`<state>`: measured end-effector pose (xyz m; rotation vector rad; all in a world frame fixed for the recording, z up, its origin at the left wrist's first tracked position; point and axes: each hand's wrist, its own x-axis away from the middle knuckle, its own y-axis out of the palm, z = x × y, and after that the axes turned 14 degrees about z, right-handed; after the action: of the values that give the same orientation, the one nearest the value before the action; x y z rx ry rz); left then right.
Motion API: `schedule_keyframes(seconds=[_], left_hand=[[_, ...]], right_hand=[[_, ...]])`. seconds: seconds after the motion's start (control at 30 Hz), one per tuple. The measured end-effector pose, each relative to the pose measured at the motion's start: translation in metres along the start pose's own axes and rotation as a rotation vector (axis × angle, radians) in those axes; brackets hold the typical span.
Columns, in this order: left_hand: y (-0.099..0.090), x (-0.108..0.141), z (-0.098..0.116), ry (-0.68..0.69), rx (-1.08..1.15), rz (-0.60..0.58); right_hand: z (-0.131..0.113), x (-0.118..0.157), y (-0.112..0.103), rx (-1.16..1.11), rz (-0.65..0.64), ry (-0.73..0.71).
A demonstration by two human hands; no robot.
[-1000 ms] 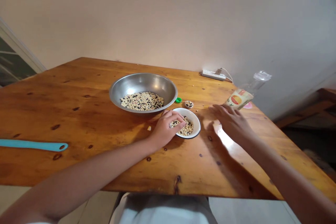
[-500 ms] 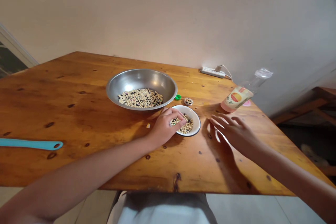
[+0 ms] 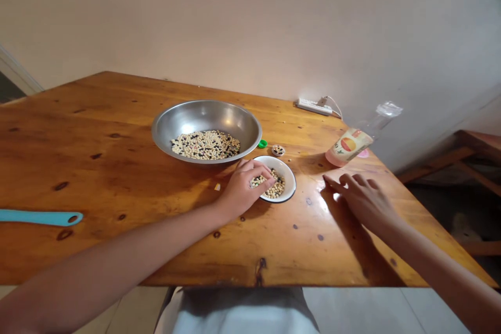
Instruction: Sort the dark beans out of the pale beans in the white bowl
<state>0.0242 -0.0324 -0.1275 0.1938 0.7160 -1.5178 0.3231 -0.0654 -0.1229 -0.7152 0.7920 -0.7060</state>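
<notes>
My left hand [image 3: 246, 185] rests over the left side of a small white dark-rimmed bowl [image 3: 288, 180]. Its thumb and fingers curl close together above the mixed pale and dark beads [image 3: 278, 188] inside; what lies between the fingertips, if anything, is hidden. To the right of that bowl, my right hand [image 3: 362, 198] hovers low over the table, index finger stretched out to the left and the others loosely bent, with nothing visible in it. Behind the left hand stands a large steel basin [image 3: 246, 130] holding many similar beads [image 3: 205, 145].
A tilted clear bottle [image 3: 346, 146] with a fruit label and pink base is beyond my right hand. Near the basin lie a green cap [image 3: 262, 144] and a small cup of beads [image 3: 277, 151]. A blue handle [image 3: 39, 217] lies left; a power strip [image 3: 314, 106] sits by the wall.
My right hand has shifted right, away from the white bowl, and its spread fingers have bent, leaving the index finger extended. The left hand stays at the bowl. The view has turned slightly right.
</notes>
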Motion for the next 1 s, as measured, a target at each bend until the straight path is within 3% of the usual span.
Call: schedule_keyframes(seconds=[0.07, 0.2, 0.37, 0.77, 1.0], left_hand=[[0.0, 0.0, 0.0, 0.001, -0.002, -0.001], [-0.001, 0.0, 0.001, -0.009, -0.002, -0.007], [-0.001, 0.0, 0.002, -0.006, 0.003, -0.001], [0.0, 0.0, 0.002, -0.007, 0.008, -0.001], [0.0, 0.0, -0.001, -0.014, -0.018, -0.005]], right_hand=[[0.001, 0.002, 0.0, -0.023, 0.001, 0.03], [-0.004, 0.005, -0.003, -0.128, 0.025, -0.05], [-0.002, 0.016, -0.005, -0.094, 0.043, 0.054], [-0.012, 0.027, -0.012, -0.169, 0.021, 0.074], [-0.011, 0.028, -0.014, -0.081, 0.05, 0.118]])
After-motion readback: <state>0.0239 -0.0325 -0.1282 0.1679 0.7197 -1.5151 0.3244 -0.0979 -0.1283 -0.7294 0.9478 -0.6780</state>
